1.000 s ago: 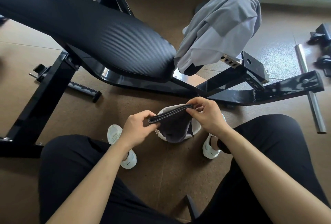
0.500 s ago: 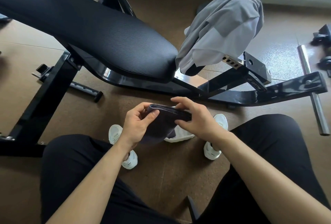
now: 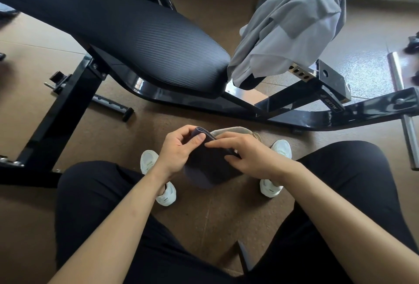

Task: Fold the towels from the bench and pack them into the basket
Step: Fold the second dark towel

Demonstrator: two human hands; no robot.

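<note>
Sitting with knees apart in black trousers (image 3: 95, 204), reaching both bare forearms forward between them. Gripping the folded dark towel (image 3: 210, 170) with the left hand (image 3: 179, 149): curling the fingers round its upper left corner, pressing the thumb onto the near face. Pinching the same towel with the right hand (image 3: 249, 154): laying the fingers close together and nearly straight over the top fold, bearing the thumb against the near face, bringing the index tip almost to the left thumb. Holding the towel in the air, letting its folded body hang below both sets of fingers. Planting white shoes (image 3: 167, 195) on the brown floor (image 3: 204, 220), one outside each wrist. Covering most of the beige basket (image 3: 235, 129), leaving only its rim showing just beyond the right fingertips, between the shoes. Facing, well beyond the fingers, the black bench frame (image 3: 374, 111) and the ribbed bench pad (image 3: 136, 34), slanting up and away to the left of the left fingers. Leaving the grey towel (image 3: 292, 27) draped unfolded over the bench end, far beyond and right of the right fingers, just beside the pad's tip. Showing a steel bar (image 3: 405, 111) lying on the floor at far right.
</note>
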